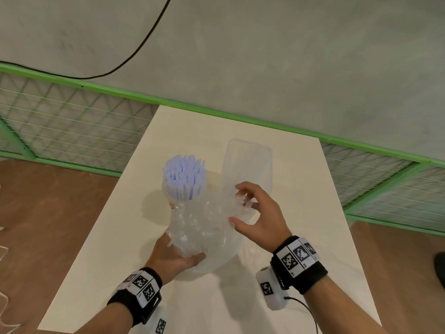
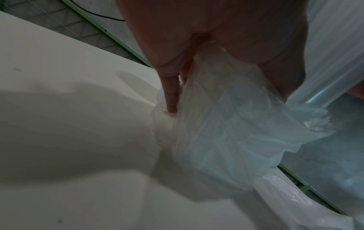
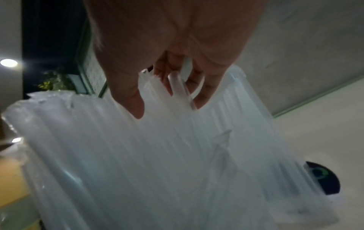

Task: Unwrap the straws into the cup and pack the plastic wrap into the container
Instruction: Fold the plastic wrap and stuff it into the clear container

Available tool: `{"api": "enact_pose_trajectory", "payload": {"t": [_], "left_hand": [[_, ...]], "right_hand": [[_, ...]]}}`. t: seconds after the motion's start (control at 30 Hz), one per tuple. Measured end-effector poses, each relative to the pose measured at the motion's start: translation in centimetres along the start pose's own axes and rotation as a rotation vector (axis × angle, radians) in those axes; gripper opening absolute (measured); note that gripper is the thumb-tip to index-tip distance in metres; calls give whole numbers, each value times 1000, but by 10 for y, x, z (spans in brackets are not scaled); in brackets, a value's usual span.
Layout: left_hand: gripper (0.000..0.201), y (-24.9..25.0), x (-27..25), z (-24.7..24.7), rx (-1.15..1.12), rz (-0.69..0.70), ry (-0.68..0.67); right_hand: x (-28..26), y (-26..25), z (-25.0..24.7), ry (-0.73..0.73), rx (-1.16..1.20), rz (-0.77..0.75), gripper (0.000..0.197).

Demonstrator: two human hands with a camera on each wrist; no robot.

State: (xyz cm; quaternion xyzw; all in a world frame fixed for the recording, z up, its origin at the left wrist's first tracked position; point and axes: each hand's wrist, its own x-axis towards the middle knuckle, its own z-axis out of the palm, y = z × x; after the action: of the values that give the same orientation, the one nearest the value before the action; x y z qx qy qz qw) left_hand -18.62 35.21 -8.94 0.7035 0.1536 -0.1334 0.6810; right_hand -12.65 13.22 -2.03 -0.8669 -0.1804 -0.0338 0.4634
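Note:
A clear cup [image 1: 179, 197] packed with pale blue straws [image 1: 184, 175] stands upright at the middle of the white table [image 1: 301, 189]. To its right stands an empty clear plastic container [image 1: 248, 162]. In front of both hangs a crumpled sheet of clear plastic wrap [image 1: 199, 227]. My left hand [image 1: 183, 249] grips its bunched lower part from below; the left wrist view shows the fingers [image 2: 171, 96] dug into the wrap [image 2: 226, 124]. My right hand [image 1: 240, 208] pinches the upper edge just in front of the container. In the right wrist view its fingers [image 3: 177, 84] curl round the gathered wrap [image 3: 157, 155].
A green mesh fence [image 1: 72, 126] runs behind the table's far edge. A black cable [image 1: 134, 51] lies on the grey floor beyond it. Wooden floor [image 1: 48, 213] shows on both sides of the narrow table. Bare tabletop lies to the right of the container.

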Motion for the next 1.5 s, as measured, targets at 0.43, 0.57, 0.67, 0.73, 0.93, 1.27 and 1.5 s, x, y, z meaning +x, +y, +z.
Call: {"api": "enact_pose_trajectory", "payload": {"t": [0.43,0.57,0.67,0.73,0.93,1.27,1.5], "left_hand": [[69,0,3,3,-9,-9,22],[69,0,4,3,-4,-5,19],[64,2,3,5,8,-10,22],[66,0,5,4,5,-13,22],[69,-5,10,2,7,-25,24],[67,-6,11,3,5,-43,20],[68,-5,11,3,42,-22,25]], "right_hand": [[1,5,33,202,-73,7,35],[3,4,38,205,-94,45,41],[5,2,38,226,-64,104,41],[8,1,38,275,-43,107,39],[12,-2,41,346,27,88,36],[18,-4,42,394,-42,-79,23],[23,-10,33,436,124,55,34]]}}
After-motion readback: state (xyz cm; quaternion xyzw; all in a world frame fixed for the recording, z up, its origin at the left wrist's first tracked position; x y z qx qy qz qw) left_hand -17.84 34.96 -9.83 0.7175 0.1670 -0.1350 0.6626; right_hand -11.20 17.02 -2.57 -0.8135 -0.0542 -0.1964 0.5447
